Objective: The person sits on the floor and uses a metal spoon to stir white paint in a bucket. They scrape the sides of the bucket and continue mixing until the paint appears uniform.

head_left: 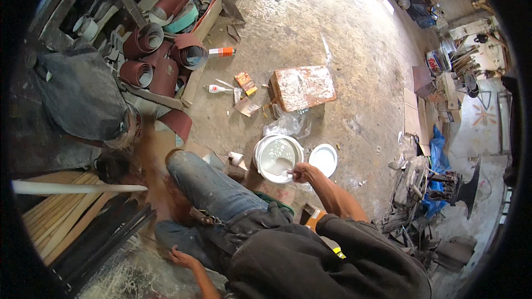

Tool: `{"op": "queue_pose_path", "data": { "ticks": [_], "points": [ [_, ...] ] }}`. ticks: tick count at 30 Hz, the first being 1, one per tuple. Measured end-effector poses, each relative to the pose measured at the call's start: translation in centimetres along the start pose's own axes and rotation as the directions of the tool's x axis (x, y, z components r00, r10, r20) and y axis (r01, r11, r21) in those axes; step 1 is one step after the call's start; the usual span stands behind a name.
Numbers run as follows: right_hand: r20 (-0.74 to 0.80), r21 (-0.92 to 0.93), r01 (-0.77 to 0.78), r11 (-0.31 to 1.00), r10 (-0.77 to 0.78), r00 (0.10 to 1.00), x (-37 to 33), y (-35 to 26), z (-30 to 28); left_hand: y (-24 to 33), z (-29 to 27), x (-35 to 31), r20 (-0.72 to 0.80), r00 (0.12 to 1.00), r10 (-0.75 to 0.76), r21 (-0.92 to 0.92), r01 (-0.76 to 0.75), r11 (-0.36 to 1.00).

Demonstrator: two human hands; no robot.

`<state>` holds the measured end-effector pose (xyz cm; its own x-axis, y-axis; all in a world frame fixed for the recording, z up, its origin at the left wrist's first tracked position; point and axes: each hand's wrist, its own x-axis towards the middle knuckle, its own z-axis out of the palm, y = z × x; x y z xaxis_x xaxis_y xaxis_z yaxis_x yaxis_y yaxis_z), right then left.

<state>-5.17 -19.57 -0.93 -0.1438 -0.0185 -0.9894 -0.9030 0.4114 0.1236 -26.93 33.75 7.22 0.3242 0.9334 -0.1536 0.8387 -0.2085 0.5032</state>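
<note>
My right hand is closed round the handle of a pale spoon-shaped tool. The tool's broad end dips into a white bucket holding a whitish liquid or paste with lumps. Against the bucket's right side lies a round white lid. My left hand rests by my bent left leg, fingers stretched out, holding nothing I can see. Clear plastic wrap is crumpled just beyond the bucket. Behind it stands a worn, paint-stained box-like block.
Sandpaper rolls fill a box at the left. On the floor lie a white bottle, a small orange-yellow box and an orange-and-white tube or carton. Wood strips lean at lower left. An anvil and scrap line the right.
</note>
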Motion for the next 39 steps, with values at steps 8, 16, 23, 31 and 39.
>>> {"op": "queue_pose_path", "data": {
  "ticks": [8,16,23,31,39],
  "points": [
    [0.218,-0.967,0.221,-0.126,-0.858,0.465,-4.8,-3.1,2.7,-1.0,0.9,0.2,-0.042,0.999,-0.023,0.02,0.024,1.0],
    [0.77,-0.606,0.07,-0.792,-0.562,0.302,-8.0,-4.0,10.3,-1.0,0.9,-0.4,-0.128,0.991,0.029,-0.053,-0.036,0.998],
    [0.801,-0.391,0.122,-0.912,-0.272,0.533,-7.4,0.8,4.3,-2.1,0.6,-0.1,-0.092,0.996,-0.018,-0.048,0.013,0.999],
    [0.943,0.106,-0.274,-0.956,0.009,0.334,-6.7,-4.9,7.7,-2.8,-0.7,-1.0,-0.002,1.0,0.021,-0.124,-0.021,0.992],
    [0.481,-0.673,-0.25,-0.696,-0.669,0.567,-6.1,-5.2,6.2,-2.0,-1.0,-4.2,0.001,0.984,0.178,-0.118,-0.176,0.977]
  ]
}}
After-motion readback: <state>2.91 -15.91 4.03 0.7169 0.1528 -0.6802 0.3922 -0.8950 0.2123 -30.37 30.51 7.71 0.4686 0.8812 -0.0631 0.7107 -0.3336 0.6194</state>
